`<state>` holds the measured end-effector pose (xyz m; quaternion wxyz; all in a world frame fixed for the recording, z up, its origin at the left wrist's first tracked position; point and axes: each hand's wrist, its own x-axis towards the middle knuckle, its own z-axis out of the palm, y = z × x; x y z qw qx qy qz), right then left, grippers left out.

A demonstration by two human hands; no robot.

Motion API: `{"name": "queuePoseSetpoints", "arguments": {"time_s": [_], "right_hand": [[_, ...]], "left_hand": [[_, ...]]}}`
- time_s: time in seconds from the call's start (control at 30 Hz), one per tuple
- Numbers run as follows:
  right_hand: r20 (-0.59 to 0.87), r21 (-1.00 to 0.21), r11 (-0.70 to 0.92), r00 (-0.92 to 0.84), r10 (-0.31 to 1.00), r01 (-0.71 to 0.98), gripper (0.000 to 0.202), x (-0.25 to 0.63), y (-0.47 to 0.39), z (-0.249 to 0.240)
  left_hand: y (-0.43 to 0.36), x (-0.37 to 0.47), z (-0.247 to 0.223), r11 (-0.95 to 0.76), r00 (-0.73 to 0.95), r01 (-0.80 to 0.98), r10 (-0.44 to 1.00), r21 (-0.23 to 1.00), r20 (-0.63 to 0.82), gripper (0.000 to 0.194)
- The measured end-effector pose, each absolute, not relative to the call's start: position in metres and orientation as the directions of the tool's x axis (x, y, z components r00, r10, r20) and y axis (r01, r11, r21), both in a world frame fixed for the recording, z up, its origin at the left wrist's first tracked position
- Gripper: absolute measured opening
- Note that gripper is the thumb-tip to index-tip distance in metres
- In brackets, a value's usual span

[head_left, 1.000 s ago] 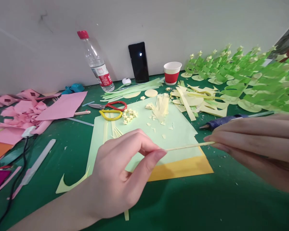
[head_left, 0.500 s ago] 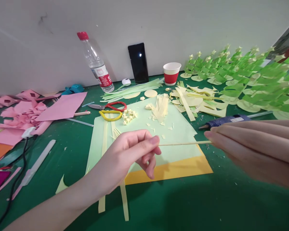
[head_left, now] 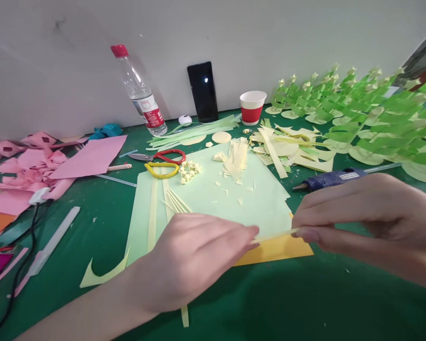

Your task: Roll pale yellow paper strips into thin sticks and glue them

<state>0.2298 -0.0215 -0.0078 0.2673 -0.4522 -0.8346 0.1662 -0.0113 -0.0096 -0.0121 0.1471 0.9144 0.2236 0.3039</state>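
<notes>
A thin pale yellow strip (head_left: pixel 275 236) is stretched between my two hands, low over the edge of the orange sheet (head_left: pixel 287 248). Its left end is pinched by my left hand (head_left: pixel 202 251), seen from the back. My right hand (head_left: pixel 362 222) grips the other end between thumb and fingers. Under and behind them lies a light green sheet (head_left: pixel 259 189) bearing small folded stars (head_left: pixel 190 171), thin rolled sticks (head_left: pixel 177 201), flat strips and scraps. Red and yellow handled scissors (head_left: pixel 163 163) rest at the sheet's upper left.
A glue gun (head_left: pixel 330 179) lies just behind my right hand. At the back stand a bottle (head_left: pixel 145 99), a phone (head_left: pixel 203 92) and a paper cup (head_left: pixel 252 108). Green paper plants (head_left: pixel 369 109) fill the right; pink paper (head_left: pixel 92 156) and a black cable (head_left: pixel 35 237) lie left.
My right hand has moved down and its fingers have curled round the strip's end. My left hand has turned back upward and shifted slightly right. The gap between the hands is shorter.
</notes>
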Motion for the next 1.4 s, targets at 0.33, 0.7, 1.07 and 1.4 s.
{"name": "queuePoseSetpoints", "arguments": {"time_s": [0.33, 0.7, 1.07, 1.4], "right_hand": [[0.209, -0.721, 0.48, -0.504, 0.838, 0.5, 0.041, 0.23, -0.028, -0.002], [0.279, -0.641, 0.34, -0.203, 0.939, 0.688, 0.052, 0.247, -0.046, -0.035], [-0.047, -0.998, -0.021, -0.422, 0.906, 0.064, 0.008, 0.232, -0.03, 0.0], [0.063, -0.99, 0.107, -0.378, 0.924, 0.096, 0.009, 0.229, -0.032, 0.0]], "left_hand": [[-0.018, -0.01, -0.012, -0.803, 0.638, 0.323, 0.576, 0.501, 0.512, 0.014], [-0.018, -0.004, -0.001, -0.761, 0.614, 0.398, 0.636, 0.513, 0.467, 0.021], [-0.019, -0.007, -0.005, -0.852, 0.597, 0.371, 0.523, 0.369, 0.608, 0.019], [-0.022, -0.004, -0.005, -0.793, 0.602, 0.385, 0.604, 0.473, 0.522, 0.018]]}}
